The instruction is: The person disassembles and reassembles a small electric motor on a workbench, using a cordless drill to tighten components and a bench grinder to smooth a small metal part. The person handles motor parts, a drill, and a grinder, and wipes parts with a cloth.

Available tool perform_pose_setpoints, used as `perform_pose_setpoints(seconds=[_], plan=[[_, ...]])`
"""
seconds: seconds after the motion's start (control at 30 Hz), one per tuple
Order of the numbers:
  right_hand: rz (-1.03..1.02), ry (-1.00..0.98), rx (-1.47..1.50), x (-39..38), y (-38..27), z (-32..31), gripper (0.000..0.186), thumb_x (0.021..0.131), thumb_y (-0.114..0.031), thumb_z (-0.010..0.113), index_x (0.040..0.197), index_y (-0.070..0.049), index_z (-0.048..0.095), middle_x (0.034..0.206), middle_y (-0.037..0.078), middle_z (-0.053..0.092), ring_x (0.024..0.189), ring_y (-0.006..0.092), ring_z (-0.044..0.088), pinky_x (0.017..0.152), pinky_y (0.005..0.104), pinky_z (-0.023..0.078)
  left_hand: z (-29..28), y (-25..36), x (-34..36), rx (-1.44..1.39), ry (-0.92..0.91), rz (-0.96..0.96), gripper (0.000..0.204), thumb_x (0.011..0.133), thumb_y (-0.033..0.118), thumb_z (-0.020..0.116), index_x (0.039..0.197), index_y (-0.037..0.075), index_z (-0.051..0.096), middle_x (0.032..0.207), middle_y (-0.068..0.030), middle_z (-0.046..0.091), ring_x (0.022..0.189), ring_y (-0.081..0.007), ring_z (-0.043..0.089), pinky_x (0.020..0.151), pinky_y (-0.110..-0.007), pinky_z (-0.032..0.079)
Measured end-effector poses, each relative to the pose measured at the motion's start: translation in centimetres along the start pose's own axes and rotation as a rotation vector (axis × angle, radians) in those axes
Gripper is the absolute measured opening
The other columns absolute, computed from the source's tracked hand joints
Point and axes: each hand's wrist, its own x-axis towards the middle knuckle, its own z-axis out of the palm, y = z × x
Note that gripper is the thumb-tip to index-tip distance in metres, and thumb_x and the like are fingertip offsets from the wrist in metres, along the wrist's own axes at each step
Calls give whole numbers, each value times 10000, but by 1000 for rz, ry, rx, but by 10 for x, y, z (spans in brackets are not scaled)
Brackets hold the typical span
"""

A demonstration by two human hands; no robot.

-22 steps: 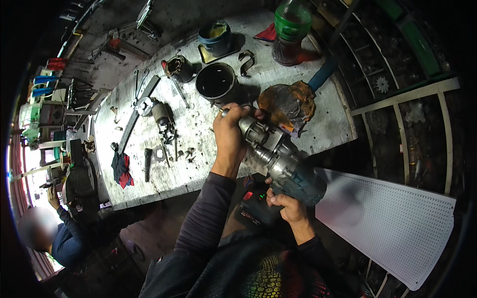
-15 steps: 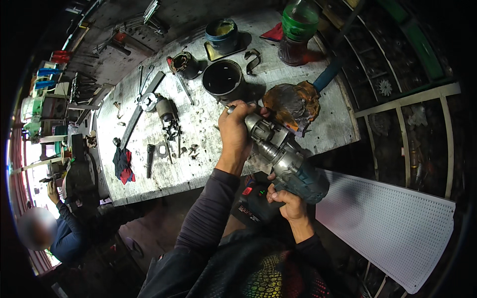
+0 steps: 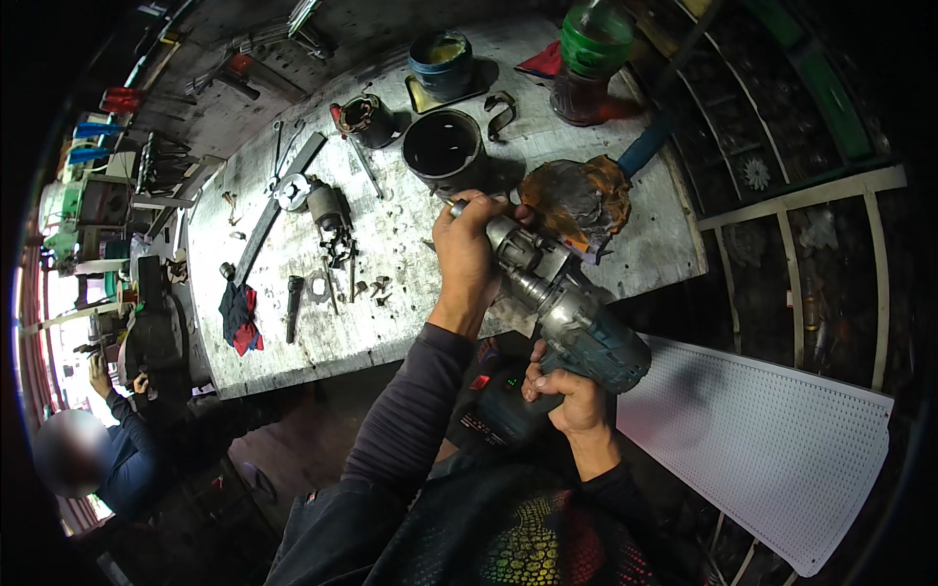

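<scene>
Pwr tool (image 3: 616, 356) is gripped by its handle in the R hand (image 3: 576, 400), fingers wrapped around; whether the trigger is squeezed can't be told. Metal part (image 3: 518, 249) is clasped in the L hand (image 3: 464, 259), lined up w/ the tool's nose; contact there looks likely but isn't clearly shown. Both are held in mid-air around the near edge of the bench (image 3: 635, 264), w/ the black pot (image 3: 457, 183) & greasy bundle (image 3: 576, 200) lying just beyond.

Risks, as judged: if the tool is run like this, the part could be twisted out of the L hand, b/c it's held by fingers only, w/ no clamp seen. Skin could be nipped, b/c bare fingers are kept nr the metalwork. If grip is lost, e.g. thru grime, the part could be dropped past the bench edge. Pot could poss. be knocked too, as the L knuckles are held close by.

Vs. approx. 0.5 s ago: hold on both is unchanged & the tool/part line is abt the same. Bench items are shown slightly higher in view, prob. b/c the head is tilted a bit. Co-worker's second hand (image 3: 142, 383) is now seen at far left; only one was made out then.
</scene>
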Motion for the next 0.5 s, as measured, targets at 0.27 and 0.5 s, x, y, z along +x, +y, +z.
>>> perform_pose_setpoints(seconds=[0.27, 0.5], plan=[[-116, 17, -281, 8, -2, -7, 425, 737, -26, 634, 1156, 30, 593, 750, 55, 579, 671, 164, 565, 669, 321, 489, -3, -3, 5, -32, -19, 12, 143, 878, -30, 604, 993, -28, 519, 857, -174, 643, 727, -320, 705, 717, -468, 621], [-72, -6, -204, 9, 2, -10, 406, 737, -30, 633, 1138, 21, 595, 744, 53, 581, 676, 169, 568, 678, 320, 489, -4, -2, 2, -72, -33, -6, 172, 877, -32, 616, 1001, -17, 498, 864, -163, 621, 739, -318, 704, 710, -462, 617]])
